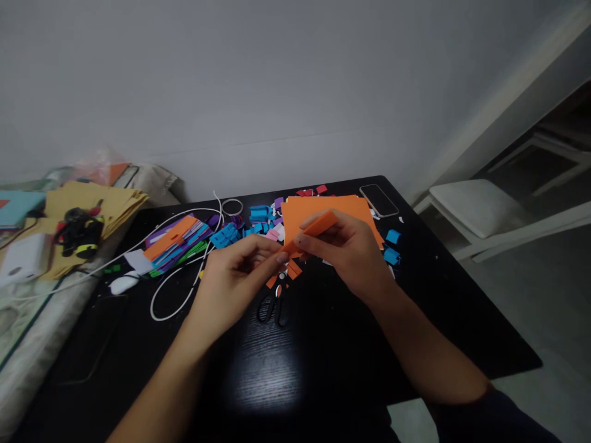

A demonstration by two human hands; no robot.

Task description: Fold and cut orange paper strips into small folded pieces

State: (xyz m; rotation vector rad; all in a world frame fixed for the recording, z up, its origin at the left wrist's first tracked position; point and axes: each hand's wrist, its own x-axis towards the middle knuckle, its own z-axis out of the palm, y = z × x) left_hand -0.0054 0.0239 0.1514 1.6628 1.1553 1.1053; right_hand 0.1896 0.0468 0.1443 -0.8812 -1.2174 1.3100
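Observation:
Between my two hands is a narrow folded strip of orange paper (319, 224), raised above the table. My left hand (236, 271) pinches its left end between thumb and fingers. Farther along the strip, my right hand (347, 249) grips it, the thumb pressed on its near side. Beneath and behind my hands lie orange paper sheets (331, 204). Scissors (278, 301) with black handles rest on the table just below the strip, their blades partly over small orange paper pieces (294, 269).
Several blue paper pieces (226, 235) lie left of the sheets, more blue pieces (392, 255) to the right. A phone (379, 200) sits at the back right. A white cable (154, 311) loops beside a stack of coloured paper (178, 243). A white stool (475, 206) stands right of the table.

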